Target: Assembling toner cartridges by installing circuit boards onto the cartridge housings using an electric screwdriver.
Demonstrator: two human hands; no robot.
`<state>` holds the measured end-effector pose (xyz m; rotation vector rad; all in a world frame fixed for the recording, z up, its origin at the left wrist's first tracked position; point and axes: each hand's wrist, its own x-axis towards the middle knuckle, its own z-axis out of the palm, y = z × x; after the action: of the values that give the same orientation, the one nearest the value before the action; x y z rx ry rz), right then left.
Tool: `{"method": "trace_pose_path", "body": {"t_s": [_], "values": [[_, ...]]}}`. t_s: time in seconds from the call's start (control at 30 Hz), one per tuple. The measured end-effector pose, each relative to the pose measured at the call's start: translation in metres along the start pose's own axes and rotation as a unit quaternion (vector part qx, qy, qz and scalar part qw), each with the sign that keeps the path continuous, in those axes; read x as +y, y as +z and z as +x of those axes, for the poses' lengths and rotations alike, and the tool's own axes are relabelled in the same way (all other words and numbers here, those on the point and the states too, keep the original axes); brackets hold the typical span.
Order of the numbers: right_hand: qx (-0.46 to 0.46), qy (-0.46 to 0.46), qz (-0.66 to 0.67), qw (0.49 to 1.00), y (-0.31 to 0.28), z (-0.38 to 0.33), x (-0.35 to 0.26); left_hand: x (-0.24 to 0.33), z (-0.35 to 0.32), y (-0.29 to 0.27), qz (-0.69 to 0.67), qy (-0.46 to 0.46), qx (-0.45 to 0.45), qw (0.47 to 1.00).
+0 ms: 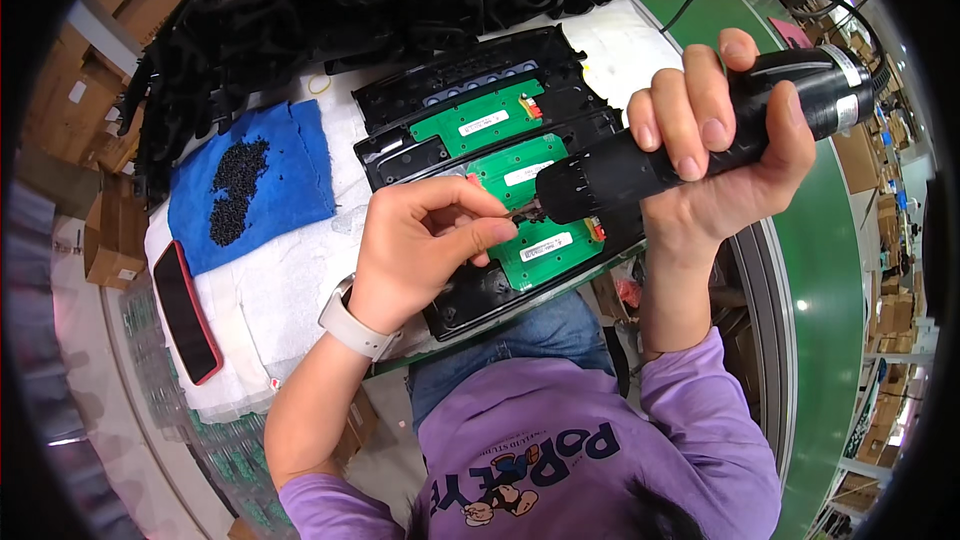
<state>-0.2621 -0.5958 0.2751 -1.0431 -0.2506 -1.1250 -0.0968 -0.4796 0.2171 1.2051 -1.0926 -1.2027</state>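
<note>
My right hand [715, 130] is wrapped round a black electric screwdriver [610, 172], tilted with its bit toward the left. At the bit's end, my left hand [425, 240] pinches with thumb and forefinger; small dark pieces at the fingertips look like screws, partly hidden. Both hands are over a row of black plastic panels [455, 310] fitted with green circuit boards. The nearest circuit board [550, 262] bears a white label and a small connector at its right end. Two more boards lie behind it. A heap of small black screws [236, 190] rests on a blue cloth [305, 202] at the left.
A phone with a red edge [187, 313] lies on the white table cover [265, 285] at the left. Black plastic parts [370, 0] are piled across the back. The screwdriver's cable [880, 50] runs off at upper right. A green surface [825, 310] curves along the right.
</note>
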Motion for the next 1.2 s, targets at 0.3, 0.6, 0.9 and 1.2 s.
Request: {"method": "trace_pose_path", "body": {"t_s": [0.3, 0.6, 0.9, 1.2], "values": [[0.038, 0.005, 0.032, 0.999, -0.012, 0.001, -0.007, -0.002, 0.003, 0.000, -0.059, 0.006, -0.004, 0.998], [0.048, 0.040, -0.286, 0.956, -0.032, -0.003, -0.033, -0.013, 0.009, -0.005, -0.095, 0.066, 0.047, 0.992], [0.089, 0.054, -0.315, 0.943, -0.031, -0.004, -0.023, 0.005, 0.003, -0.006, -0.063, -0.006, 0.010, 0.998], [0.004, 0.111, -0.279, 0.954, -0.032, 0.003, -0.015, -0.007, 0.008, -0.006, -0.097, -0.016, -0.049, 0.994]]}}
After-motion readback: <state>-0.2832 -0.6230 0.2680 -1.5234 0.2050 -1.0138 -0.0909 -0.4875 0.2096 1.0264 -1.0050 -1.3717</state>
